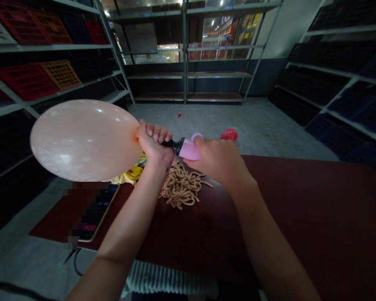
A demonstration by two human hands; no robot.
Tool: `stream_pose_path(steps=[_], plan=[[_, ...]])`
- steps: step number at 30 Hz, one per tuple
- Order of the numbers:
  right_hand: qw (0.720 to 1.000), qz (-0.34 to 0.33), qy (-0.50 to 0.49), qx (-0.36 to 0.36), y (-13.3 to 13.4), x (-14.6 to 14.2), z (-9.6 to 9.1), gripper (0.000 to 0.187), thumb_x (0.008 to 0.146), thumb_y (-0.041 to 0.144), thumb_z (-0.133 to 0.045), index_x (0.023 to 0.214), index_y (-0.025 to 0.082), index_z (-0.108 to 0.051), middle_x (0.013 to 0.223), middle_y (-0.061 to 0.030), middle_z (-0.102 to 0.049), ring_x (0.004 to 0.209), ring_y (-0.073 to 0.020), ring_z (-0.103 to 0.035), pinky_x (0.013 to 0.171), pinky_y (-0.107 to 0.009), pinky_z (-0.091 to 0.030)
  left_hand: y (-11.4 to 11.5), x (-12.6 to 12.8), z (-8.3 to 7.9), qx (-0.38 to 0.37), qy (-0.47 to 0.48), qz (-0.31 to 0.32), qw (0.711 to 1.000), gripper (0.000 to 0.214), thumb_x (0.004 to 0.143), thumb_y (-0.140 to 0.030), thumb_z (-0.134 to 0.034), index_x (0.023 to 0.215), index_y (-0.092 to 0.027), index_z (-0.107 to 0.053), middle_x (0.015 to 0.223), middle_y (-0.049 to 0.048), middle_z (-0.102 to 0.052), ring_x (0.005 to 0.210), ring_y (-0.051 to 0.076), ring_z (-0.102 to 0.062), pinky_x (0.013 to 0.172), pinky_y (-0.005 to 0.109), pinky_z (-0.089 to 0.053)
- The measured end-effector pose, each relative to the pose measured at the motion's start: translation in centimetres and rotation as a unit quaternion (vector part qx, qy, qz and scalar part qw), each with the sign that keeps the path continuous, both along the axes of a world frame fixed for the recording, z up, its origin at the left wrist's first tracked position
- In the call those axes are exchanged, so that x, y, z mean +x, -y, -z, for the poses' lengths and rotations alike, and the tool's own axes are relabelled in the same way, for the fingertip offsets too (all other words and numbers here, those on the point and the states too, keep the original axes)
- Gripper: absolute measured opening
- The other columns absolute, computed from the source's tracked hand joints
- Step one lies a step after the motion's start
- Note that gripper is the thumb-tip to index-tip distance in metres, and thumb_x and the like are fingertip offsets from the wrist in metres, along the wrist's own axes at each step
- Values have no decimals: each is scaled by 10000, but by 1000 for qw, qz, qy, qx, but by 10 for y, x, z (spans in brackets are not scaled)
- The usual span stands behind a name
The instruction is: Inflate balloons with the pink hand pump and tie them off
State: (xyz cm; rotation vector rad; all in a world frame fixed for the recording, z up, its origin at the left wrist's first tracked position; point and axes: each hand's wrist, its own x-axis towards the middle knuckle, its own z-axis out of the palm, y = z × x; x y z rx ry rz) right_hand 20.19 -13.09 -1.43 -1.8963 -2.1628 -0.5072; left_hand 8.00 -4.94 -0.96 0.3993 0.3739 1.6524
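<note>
The left hand (pixel 156 144) is curling its fingers (pixel 156 133) tightly around the black nozzle (pixel 176 144) at the neck of a large, peach, oval balloon (pixel 86 140), which is bulging out left of them. The right hand's (pixel 221 161) fingers are clamping a glossy pink plastic pump (pixel 189 149). Below both hands' fingers, tan fuzzy cords (pixel 181 188) are lying heaped on the reddish-brown desk (pixel 301 196).
</note>
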Motion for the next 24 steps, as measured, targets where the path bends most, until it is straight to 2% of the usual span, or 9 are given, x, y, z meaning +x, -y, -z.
stream_pose_path(steps=[6, 9, 13, 17, 21, 24], plan=[[999, -5, -40, -22, 0, 6, -4, 448, 846, 579, -565, 1073, 199, -634, 921, -100, -748, 764, -244, -664, 608, -304, -349, 0, -17, -15, 33, 5, 4, 999, 616, 1025, -428, -457, 514, -181, -219, 394, -75, -158, 321, 53, -155, 347, 197, -195], [997, 1, -53, -49, 0, 17, -4, 470, 814, 598, -600, 1110, 235, -638, 958, -72, -746, 796, -237, -654, 620, -301, -353, -7, -30, -14, 54, -8, -13, 998, 621, 1003, -410, -510, 508, -185, -210, 394, -65, -167, 328, 65, -162, 357, 218, -214], [996, 1, -55, -75, -1, 32, -5, 413, 832, 553, -589, 1094, 237, -640, 980, -65, -732, 804, -232, -641, 617, -304, -349, -21, -50, -10, 63, -4, -49, 997, 589, 1020, -336, -468, 506, -187, -220, 397, -53, -187, 337, 77, -184, 381, 228, -228], [996, 10, -45, -79, 0, 43, -8, 398, 839, 505, -594, 1135, 241, -627, 973, -67, -724, 794, -235, -633, 604, -306, -340, -29, -68, -12, 55, -24, -77, 995, 571, 1011, -337, -480, 520, -189, -229, 399, -49, -219, 348, 81, -216, 406, 223, -246], [995, 11, -48, -91, 0, 46, -11, 446, 825, 503, -613, 1183, 236, -614, 940, -62, -720, 766, -224, -622, 592, -300, -334, -31, -77, -17, 39, -8, -89, 995, 549, 1025, -326, -446, 542, -191, -222, 408, -57, -196, 350, 81, -191, 405, 221, -228], [996, 10, -39, -83, 1, 40, -12, 428, 833, 511, -600, 1154, 227, -618, 939, -63, -719, 761, -222, -619, 599, -302, -333, -31, -79, -18, 47, 1, -93, 995, 551, 1000, -323, -497, 548, -193, -212, 424, -65, -165, 354, 83, -160, 399, 233, -212]])
